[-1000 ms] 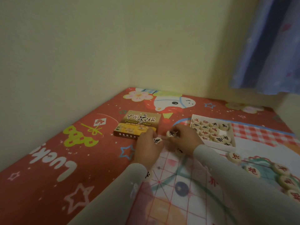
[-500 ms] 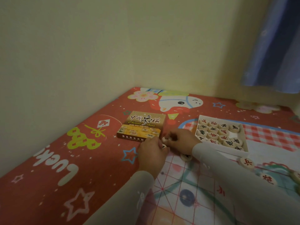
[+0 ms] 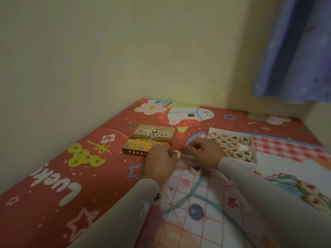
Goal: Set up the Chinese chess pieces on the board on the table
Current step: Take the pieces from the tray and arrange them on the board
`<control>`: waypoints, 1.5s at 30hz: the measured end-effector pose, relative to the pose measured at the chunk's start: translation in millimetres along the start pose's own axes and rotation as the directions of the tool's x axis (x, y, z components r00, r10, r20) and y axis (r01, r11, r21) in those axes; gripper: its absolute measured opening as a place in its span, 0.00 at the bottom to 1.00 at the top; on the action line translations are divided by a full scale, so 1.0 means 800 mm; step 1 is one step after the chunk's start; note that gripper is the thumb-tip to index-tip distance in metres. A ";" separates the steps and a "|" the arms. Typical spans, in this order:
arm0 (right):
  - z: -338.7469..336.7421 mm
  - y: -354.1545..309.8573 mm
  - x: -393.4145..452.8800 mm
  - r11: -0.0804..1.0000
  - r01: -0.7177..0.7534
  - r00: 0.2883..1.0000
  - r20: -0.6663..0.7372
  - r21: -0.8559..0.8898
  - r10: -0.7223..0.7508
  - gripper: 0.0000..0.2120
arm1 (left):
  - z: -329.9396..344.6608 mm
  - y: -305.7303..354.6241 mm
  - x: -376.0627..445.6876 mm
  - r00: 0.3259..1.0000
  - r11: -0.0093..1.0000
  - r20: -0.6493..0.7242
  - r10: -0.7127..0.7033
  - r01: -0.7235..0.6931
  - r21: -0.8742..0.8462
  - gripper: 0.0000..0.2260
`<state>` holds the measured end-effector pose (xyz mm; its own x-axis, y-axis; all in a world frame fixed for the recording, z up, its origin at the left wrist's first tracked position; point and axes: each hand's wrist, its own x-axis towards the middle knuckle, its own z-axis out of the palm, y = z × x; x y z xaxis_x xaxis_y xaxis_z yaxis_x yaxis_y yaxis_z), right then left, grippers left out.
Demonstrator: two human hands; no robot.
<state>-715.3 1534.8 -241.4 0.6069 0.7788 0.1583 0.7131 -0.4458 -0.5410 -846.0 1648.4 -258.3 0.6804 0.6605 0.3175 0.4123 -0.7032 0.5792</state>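
Note:
The paper chess board [image 3: 202, 197] with red grid lines lies on the table in front of me. My left hand [image 3: 161, 162] is at the board's far left corner, its fingertips pinching a pale round chess piece [image 3: 177, 154]. My right hand [image 3: 206, 153] hovers at the far edge with curled fingers; whether it holds anything is hidden. Between the hands, one black-marked piece [image 3: 195, 170] sits on the board. Another piece [image 3: 157, 198] peeks out under my left sleeve. Two red-marked pieces [image 3: 309, 187] sit at the right edge.
A white tray [image 3: 255, 154] holding several pieces stands just right of my right hand. The brown box lid [image 3: 152, 136] lies beyond my left hand. A red patterned cloth [image 3: 71, 176] covers the table, with walls at the left and back. A blue curtain [image 3: 295, 51] hangs at the upper right.
The right hand has moved right, toward the tray, and the piece it held up is no longer visible. The left hand has lowered its piece to the board's far edge.

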 end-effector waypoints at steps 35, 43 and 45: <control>-0.094 0.131 -0.017 0.917 -0.350 0.934 -0.142 -0.193 0.327 0.09 | 0.110 0.188 0.121 0.678 0.687 0.735 -0.019 -0.525 0.503 0.10; -0.086 0.125 -0.002 0.900 -0.378 0.926 -0.099 -0.218 0.365 0.12 | 0.115 0.183 0.123 0.677 0.713 0.736 0.013 -0.523 0.468 0.06; -0.089 0.125 -0.002 0.878 -0.403 0.915 -0.103 -0.258 0.390 0.14 | 0.115 0.181 0.123 0.678 0.716 0.734 0.026 -0.525 0.460 0.08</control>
<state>-619.6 1457.8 -236.9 0.8695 0.4936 0.0186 0.4720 -0.8191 -0.3260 -663.7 1587.4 -212.1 0.9170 0.2366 -0.3212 0.2164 -0.9714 -0.0978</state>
